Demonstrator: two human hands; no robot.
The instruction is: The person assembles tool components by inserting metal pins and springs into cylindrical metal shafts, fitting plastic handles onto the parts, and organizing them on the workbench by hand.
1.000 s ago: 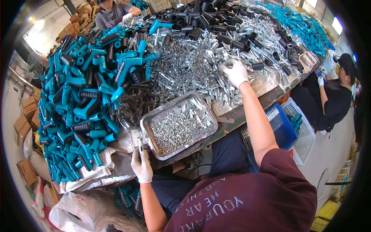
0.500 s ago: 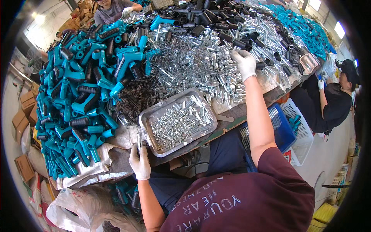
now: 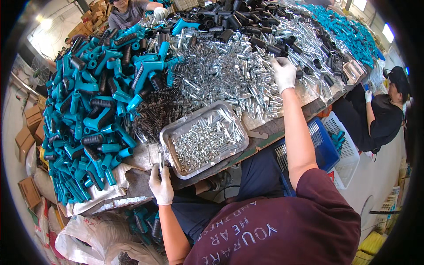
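Observation:
My left hand [image 3: 161, 189], in a white glove, is at the table's front edge beside the tray's left end. Its thumb and fingers are closed around a thin, shiny metal piece [image 3: 160, 160] that stands upright. Farther off to the right, my gloved right hand [image 3: 285, 76] is over the edge of a heap of silver metal sleeves [image 3: 260, 84]. Its fingers are pinched together, and what they hold, if anything, cannot be made out. A metal tray [image 3: 164, 149] of small silver parts [image 3: 198, 145] lies on the table between my arms.
Teal and black handles [image 3: 88, 110] are heaped at left, next to dark springs [image 3: 154, 112]. Black tubes [image 3: 260, 31] lie at the back. A blue crate [image 3: 324, 152] and white basket [image 3: 349, 165] stand at right. One co-worker [image 3: 384, 106] is at right, another [image 3: 128, 15] far left.
My right hand has shifted slightly to the right and nearer me. My left hand has barely moved, still gripping the metal piece. The far co-worker's gloved hand has moved right.

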